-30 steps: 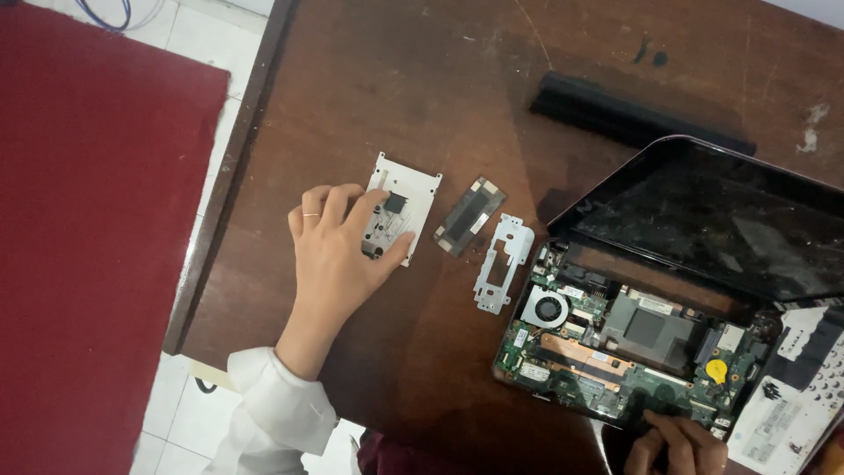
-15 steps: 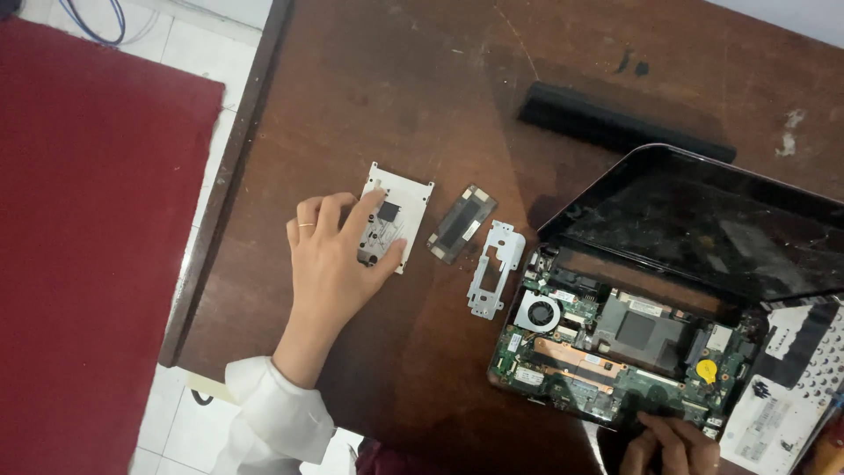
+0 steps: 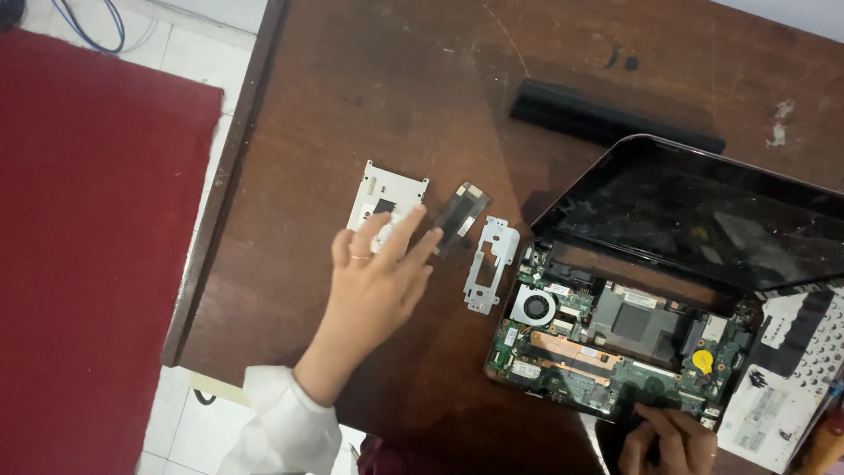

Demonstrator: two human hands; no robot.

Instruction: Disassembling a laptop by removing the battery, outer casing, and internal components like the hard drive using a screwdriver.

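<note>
Seen from above, the left hand (image 3: 380,277) reaches out from a white sleeve (image 3: 283,431) with its fingers spread and nothing in its grasp; a ring sits on one finger. Its fingertips lie over the lower edge of a white metal bracket plate (image 3: 384,198) that rests flat on the dark brown wooden tabletop (image 3: 369,79). Just right of the fingertips lies a small dark rectangular module (image 3: 459,215), tilted, and beside that a narrow silver metal bracket (image 3: 488,264) standing lengthwise. The right hand (image 3: 668,440) is at the bottom edge of the view, fingers curled against the near edge of an opened laptop base; whether it pinches anything cannot be told. The laptop base shows its bare green motherboard (image 3: 615,347), with a round cooling fan (image 3: 534,308) at the left, copper heat pipes across the middle and a yellow coin battery (image 3: 702,361) toward the right. The laptop's black screen (image 3: 703,215) lies open, tilted back behind the board. A long black battery pack (image 3: 615,119) lies on the tabletop beyond the screen. At the far right sits a white keyboard panel (image 3: 782,387), partly out of view. To the left of the tabletop, a red carpet (image 3: 88,264) covers the white tiled floor.
</note>
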